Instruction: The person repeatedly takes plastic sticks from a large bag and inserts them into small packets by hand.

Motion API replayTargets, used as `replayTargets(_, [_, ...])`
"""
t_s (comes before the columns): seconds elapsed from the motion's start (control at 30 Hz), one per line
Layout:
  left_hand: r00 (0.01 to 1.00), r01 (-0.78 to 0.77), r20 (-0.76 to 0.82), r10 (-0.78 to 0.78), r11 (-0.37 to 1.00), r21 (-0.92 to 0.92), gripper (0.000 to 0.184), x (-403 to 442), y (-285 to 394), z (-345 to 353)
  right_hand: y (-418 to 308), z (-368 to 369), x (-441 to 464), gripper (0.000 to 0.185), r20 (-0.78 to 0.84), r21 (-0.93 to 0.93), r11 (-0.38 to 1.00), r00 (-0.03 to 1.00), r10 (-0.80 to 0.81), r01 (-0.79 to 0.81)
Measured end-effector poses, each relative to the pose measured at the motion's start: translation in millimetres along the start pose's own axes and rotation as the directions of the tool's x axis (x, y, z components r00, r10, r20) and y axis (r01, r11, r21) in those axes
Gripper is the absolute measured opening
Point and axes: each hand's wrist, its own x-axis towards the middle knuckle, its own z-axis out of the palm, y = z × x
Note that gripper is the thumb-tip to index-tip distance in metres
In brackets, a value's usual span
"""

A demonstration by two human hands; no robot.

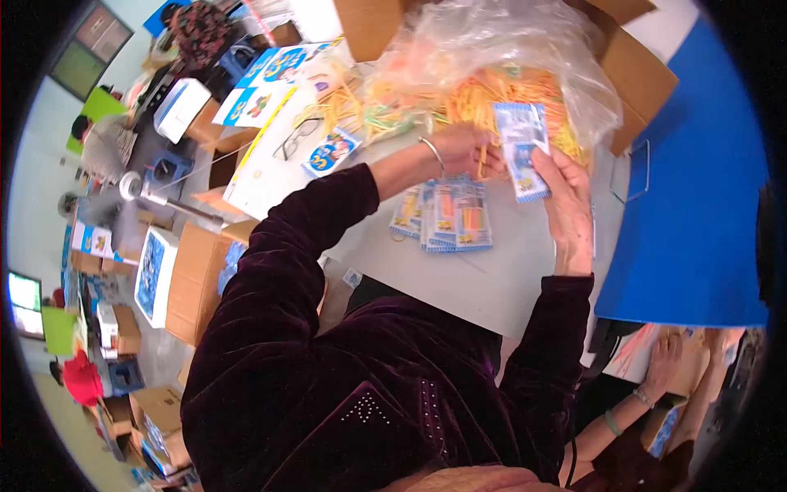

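Note:
My right hand (566,184) is closed on a blue-and-white plastic packet (523,154), held upright above the table with the thumb across its front. To the left of it, my left hand (469,154), with a bangle at the wrist, pinches a thin orange stick (482,161). Below my hands lies an overlapping pile of filled packets (447,217), with orange and pink sticks showing through their clear windows. Just beyond my hands, loose yellow and orange sticks (492,94) are heaped inside a large clear plastic bag (500,33).
On the table's left are eyeglasses (297,138), a blue printed bag (331,152) and printed card (283,66). A cardboard box (639,82) stands behind the plastic bag. A blue panel (689,197) borders the right. At lower right, another person's hands (664,365) work nearby.

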Motion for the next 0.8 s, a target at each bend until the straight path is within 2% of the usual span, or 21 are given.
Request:
replayTargets(0.03, [0.997, -0.08, -0.013, 0.08, 0.997, -0.013, 0.016, 2.0, -4.2, 5.1, -2.1, 19.2, 13.5, 0.02, 0.06, -0.052, 0.998, 0.998, -0.03, 0.033])
replayTargets(0.1, [0.979, -0.034, 0.181, 0.095, 0.95, -0.311, 0.022, -26.1, 5.4, 15.0, -2.8, 55.7, 33.8, 0.02, 0.175, -0.134, 0.989, 0.984, -0.046, 0.07])
replayTargets(0.13, [0.978, -0.064, 0.168, 0.127, 0.94, -0.334, 0.024, -30.7, -0.5, 9.6, -1.5, 71.5, 46.0, 0.021, 0.233, -0.163, 0.984, 0.972, -0.029, 0.068])
replayTargets(0.2, [0.959, -0.231, 0.127, 0.254, 0.957, -0.176, 0.021, -41.6, 1.6, 14.7, 23.1, 97.6, 88.6, 0.022, 0.369, -0.257, 0.929, 0.915, -0.161, 0.267])
replayTargets(0.23, [0.959, -0.253, 0.056, 0.278, 0.927, -0.275, 0.017, -63.5, 10.2, 32.3, 29.9, 111.4, 106.6, 0.022, 0.38, -0.257, 0.928, 0.911, -0.158, 0.269])
replayTargets(0.27, [0.957, -0.263, 0.048, 0.286, 0.925, -0.276, 0.017, -57.4, 5.6, 20.0, 35.0, 125.1, 122.4, 0.023, 0.422, -0.376, 0.862, 0.891, -0.167, 0.34])
replayTargets(0.3, [0.971, -0.202, 0.076, 0.225, 0.951, -0.235, 0.015, -43.1, -4.1, 0.3, 38.5, 133.6, 130.3, 0.024, 0.463, -0.483, 0.774, 0.869, -0.171, 0.41])
replayTargets(0.33, [0.982, -0.14, 0.102, 0.162, 0.972, -0.191, 0.013, -40.3, -3.0, -5.1, 40.2, 136.4, 132.5, 0.024, 0.47, -0.483, 0.772, 0.866, -0.17, 0.414])
replayTargets(0.37, [0.981, -0.148, 0.1, 0.169, 0.97, -0.193, 0.013, -39.4, -4.6, -10.2, 40.9, 136.5, 134.4, 0.023, 0.441, -0.555, 0.7, 0.873, -0.21, 0.449])
replayTargets(0.4, [0.989, -0.119, 0.064, 0.133, 0.975, -0.187, 0.012, -43.8, -0.8, -5.3, 40.7, 134.9, 136.1, 0.022, 0.415, -0.624, 0.621, 0.875, -0.252, 0.475])
replayTargets(0.43, [0.995, -0.088, 0.027, 0.095, 0.979, -0.186, 0.011, -46.3, 1.0, -3.5, 38.8, 127.1, 135.1, 0.022, 0.421, -0.626, 0.618, 0.873, -0.247, 0.476])
replayTargets(0.5, [0.998, -0.063, 0.006, 0.066, 0.98, -0.191, 0.011, -44.0, 1.3, -11.2, 30.8, 97.4, 122.1, 0.022, 0.313, -0.477, 0.787, 0.912, -0.264, 0.391])
replayTargets(0.57, [0.998, 0.006, -0.06, -0.016, 0.986, -0.169, 0.013, -41.7, 4.0, -11.6, 4.4, 72.8, 92.4, 0.021, 0.142, -0.325, 0.92, 0.973, -0.18, 0.217])
replayTargets(0.6, [0.999, 0.019, -0.039, -0.027, 0.984, -0.179, 0.013, -41.0, 5.6, -10.3, 2.4, 58.6, 82.8, 0.021, 0.123, -0.341, 0.917, 0.977, -0.174, 0.206])
replayTargets(0.67, [0.999, 0.022, 0.028, -0.019, 0.993, -0.118, 0.015, -38.1, 9.3, -6.0, -4.3, 30.7, 67.3, 0.022, -0.034, -0.007, 0.998, 0.997, -0.068, 0.068])
replayTargets(0.7, [0.998, 0.032, 0.047, -0.029, 0.998, -0.058, 0.015, -39.2, 13.5, 1.3, -2.9, 16.8, 63.4, 0.024, -0.053, 0.045, 0.997, 0.997, -0.052, 0.055])
replayTargets(0.73, [0.997, 0.045, 0.068, -0.041, 0.998, -0.054, 0.015, -38.4, 14.7, 7.4, 0.2, 7.8, 61.2, 0.024, -0.076, 0.04, 0.997, 0.995, -0.058, 0.061])
replayTargets(0.8, [0.986, 0.066, 0.157, -0.057, 0.996, -0.054, 0.017, -36.5, 15.2, 19.1, 7.1, -5.8, 59.9, 0.024, -0.137, 0.154, 0.985, 0.989, -0.06, 0.081])
